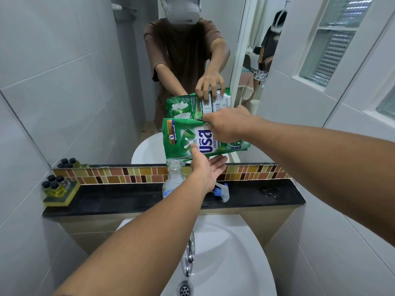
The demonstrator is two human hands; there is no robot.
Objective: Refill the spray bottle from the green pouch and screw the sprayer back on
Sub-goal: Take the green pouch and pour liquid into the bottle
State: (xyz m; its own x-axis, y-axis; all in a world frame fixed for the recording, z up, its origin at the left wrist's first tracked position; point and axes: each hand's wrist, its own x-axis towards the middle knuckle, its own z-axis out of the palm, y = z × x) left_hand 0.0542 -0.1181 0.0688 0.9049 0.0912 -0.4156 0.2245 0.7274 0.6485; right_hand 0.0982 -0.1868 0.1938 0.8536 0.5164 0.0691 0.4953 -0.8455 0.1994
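Observation:
The green pouch (pixel 188 139) is tipped sideways above the open neck of the clear spray bottle (pixel 173 178), which stands uncapped on the black ledge (pixel 119 199). My right hand (pixel 228 124) grips the pouch's upper right end. My left hand (pixel 205 169) supports the pouch from below, thumb pressed on its front and fingers spread under it. The sprayer head (pixel 222 192), white with a blue collar, lies on the ledge just right of the bottle, partly hidden by my left hand. I cannot tell whether liquid is flowing.
A mirror (pixel 85 82) rises behind the ledge and reflects me and the pouch. Several small dark-capped bottles sit on a yellow sponge (pixel 57 195) at the ledge's left end. Below are a white basin (pixel 235 253) and chrome tap (pixel 189 255). Water drops (pixel 269 193) lie at right.

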